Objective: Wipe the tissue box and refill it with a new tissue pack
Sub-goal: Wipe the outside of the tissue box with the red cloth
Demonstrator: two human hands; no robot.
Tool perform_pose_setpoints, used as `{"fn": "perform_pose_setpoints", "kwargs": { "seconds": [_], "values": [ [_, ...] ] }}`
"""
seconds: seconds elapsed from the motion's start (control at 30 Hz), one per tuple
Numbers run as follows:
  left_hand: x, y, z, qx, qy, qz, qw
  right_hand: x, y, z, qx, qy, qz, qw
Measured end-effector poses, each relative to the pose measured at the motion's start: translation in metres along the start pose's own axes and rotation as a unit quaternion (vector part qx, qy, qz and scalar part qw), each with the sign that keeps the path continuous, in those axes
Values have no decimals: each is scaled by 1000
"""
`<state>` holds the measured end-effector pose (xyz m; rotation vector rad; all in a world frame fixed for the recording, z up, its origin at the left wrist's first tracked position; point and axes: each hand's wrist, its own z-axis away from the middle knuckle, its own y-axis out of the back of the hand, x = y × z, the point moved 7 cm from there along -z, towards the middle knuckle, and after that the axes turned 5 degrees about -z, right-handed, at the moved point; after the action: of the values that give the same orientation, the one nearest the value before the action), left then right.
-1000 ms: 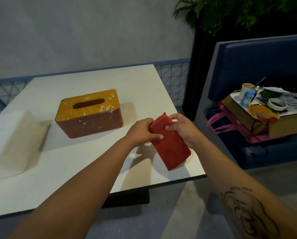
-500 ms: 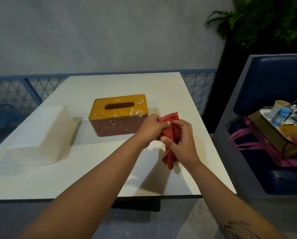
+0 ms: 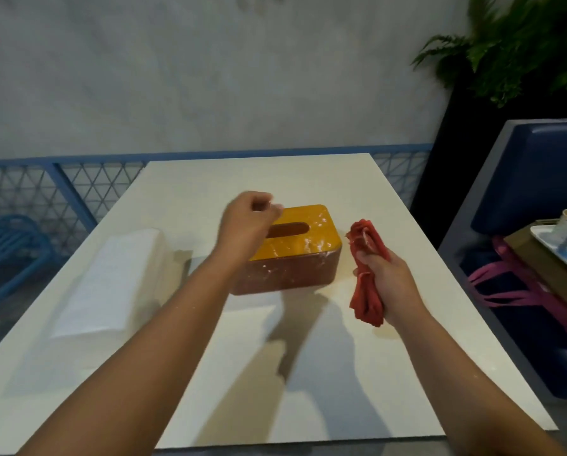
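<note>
A brown tissue box (image 3: 295, 268) with an orange slotted lid, speckled with white marks, stands in the middle of the white table (image 3: 308, 373). My left hand (image 3: 245, 222) hovers over the box's left end, fingers curled and holding nothing. To the right of the box my right hand (image 3: 385, 278) grips a bunched red cloth (image 3: 366, 264), apart from the box. A white tissue pack (image 3: 114, 278) lies on the table to the left of the box.
A blue bench seat (image 3: 535, 192) at the right carries a cardboard box with cups and a tray (image 3: 558, 255) and a pink bag (image 3: 512, 291). A blue mesh fence (image 3: 45, 192) runs behind the table. A fern (image 3: 519, 51) stands at the far right.
My left hand has let go of the red cloth and moved left over the tissue box. The right hand now holds the bunched cloth alone, to the right of the box.
</note>
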<state>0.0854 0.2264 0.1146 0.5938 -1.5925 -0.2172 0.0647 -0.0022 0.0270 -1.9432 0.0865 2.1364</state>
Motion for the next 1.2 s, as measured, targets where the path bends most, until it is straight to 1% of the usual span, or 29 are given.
{"fn": "perform_pose_setpoints", "kwargs": {
  "seconds": [0.03,0.07,0.1,0.23,0.33,0.43,0.57,0.6,0.7,0.73,0.77,0.87,0.93,1.0,1.07,1.13,1.2],
  "values": [
    [-16,18,-9,43,19,-11,999,-5,-1,-2,13,6,13,1000],
    [-34,31,-19,62,49,-25,997,-11,-2,-2,22,12,31,999],
    [-52,39,-28,64,81,-40,994,-17,-4,-3,27,21,50,998],
    [-104,31,-51,-11,167,-78,983,-36,-17,-9,29,90,125,988],
    [-113,16,-52,-60,184,-81,978,-37,-24,-22,22,116,229,966],
    [-112,11,-52,-51,181,-97,977,-36,-32,-38,15,143,357,923],
    [-115,11,-53,-29,189,-117,975,-36,-56,-43,-17,183,470,863],
    [-115,11,-53,-24,189,-117,975,-37,-63,-40,-27,208,505,837],
    [-118,12,-59,-11,193,-113,975,-35,-78,-33,-65,276,608,742],
    [-118,12,-60,-8,194,-112,975,-36,-79,-30,-73,292,626,720],
    [-118,12,-60,-6,196,-112,974,-37,-79,-31,-77,301,635,707],
    [-118,9,-59,7,199,-119,973,-37,-77,-37,-69,284,647,704],
    [-117,9,-57,22,200,-123,972,-33,-90,-36,-66,287,649,702],
    [-118,8,-56,32,201,-121,972,-27,-111,-21,-80,332,632,696],
    [-119,9,-57,36,198,-118,972,-19,-124,-1,-108,380,615,682],
    [-119,9,-58,33,192,-116,974,-15,-120,10,-134,395,614,670],
    [-120,7,-59,24,188,-109,976,-21,-100,7,-126,399,606,677]
  ]
}}
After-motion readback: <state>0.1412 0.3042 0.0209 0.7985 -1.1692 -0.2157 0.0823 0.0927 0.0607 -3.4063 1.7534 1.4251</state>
